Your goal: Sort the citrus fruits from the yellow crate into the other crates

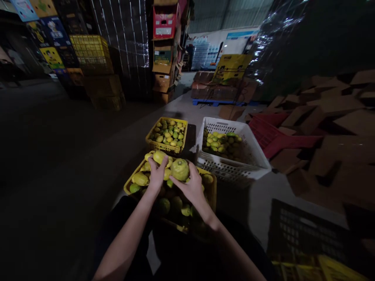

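Over the near yellow crate (214,191), filled with yellow and green lemons, both of my hands are raised. My left hand (157,173) is closed round a yellow lemon (159,157). In my right hand (192,184) is a larger, greenish-yellow lemon (180,170), gripped between thumb and fingers with its end turned towards me. More lemons (140,179) lie beneath and beside my hands. The lower part of the crate is in shadow, so the fruit there is hard to make out.
Beyond the near crate stands a smaller-looking yellow crate (165,147) of lemons. To its right, a white crate (254,156) holds greenish lemons. Flattened cardboard (331,156) and a red crate (266,134) lie at the right. Stacked boxes (163,58) and a blue pallet (216,103) are behind.
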Demonstrator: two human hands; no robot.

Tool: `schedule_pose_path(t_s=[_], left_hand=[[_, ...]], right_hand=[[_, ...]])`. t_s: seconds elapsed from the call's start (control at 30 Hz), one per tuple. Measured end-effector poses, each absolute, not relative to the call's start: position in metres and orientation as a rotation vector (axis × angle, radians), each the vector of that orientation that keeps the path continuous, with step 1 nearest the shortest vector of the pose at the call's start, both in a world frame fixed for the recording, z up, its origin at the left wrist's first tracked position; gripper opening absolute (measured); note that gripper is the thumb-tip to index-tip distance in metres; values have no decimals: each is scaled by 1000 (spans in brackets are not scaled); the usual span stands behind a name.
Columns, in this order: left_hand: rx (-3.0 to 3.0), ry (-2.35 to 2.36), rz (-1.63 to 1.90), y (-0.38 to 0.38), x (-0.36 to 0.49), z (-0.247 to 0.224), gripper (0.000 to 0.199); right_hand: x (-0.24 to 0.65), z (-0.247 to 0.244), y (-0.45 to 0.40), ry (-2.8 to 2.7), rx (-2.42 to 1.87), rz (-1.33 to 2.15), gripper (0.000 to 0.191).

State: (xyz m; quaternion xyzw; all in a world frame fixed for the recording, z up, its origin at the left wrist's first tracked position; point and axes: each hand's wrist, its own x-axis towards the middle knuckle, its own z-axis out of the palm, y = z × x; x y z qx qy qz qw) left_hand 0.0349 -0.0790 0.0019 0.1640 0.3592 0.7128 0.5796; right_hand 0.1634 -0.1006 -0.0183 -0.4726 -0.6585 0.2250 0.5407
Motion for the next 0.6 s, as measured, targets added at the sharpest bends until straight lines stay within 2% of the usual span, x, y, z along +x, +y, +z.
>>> schedule_pose_path(t_s=[0.1, 0.23, 0.6], left_hand=[[691, 915, 1832, -82, 28, 14, 45], [908, 1028, 1843, -92, 23, 27, 45], [855, 819, 1636, -95, 25, 25, 50]], right_hand=[[174, -13, -96, -1495, -1170, 389, 60], [182, -5, -98, -1570, -1224, 314, 60], [185, -3, -96, -1498, -1214, 467, 65]])
